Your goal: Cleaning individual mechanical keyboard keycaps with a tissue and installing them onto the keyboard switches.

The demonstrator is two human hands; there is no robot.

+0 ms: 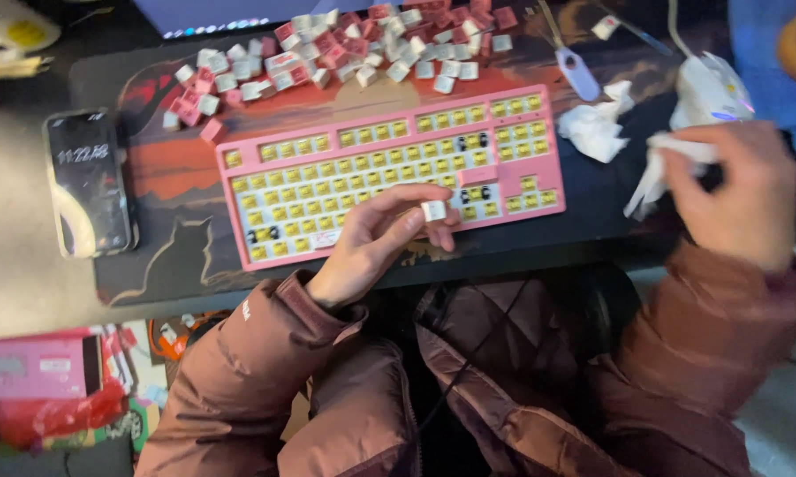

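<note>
A pink keyboard [389, 168] with its keycaps off and yellow switches showing lies across the dark desk mat [186, 256]. My left hand [376, 238] rests at the keyboard's front edge and pinches a small white keycap [433, 210] between thumb and fingers. My right hand [742, 194] is off to the right of the keyboard, closed on a crumpled white tissue [659, 168]. A heap of loose pink and white keycaps [345, 49] lies behind the keyboard.
A phone [87, 181] lies flat to the left of the mat. Another crumpled tissue [597, 128], a keycap puller [576, 71] and a white mouse [712, 88] sit to the right. A pink box [31, 367] is on the floor.
</note>
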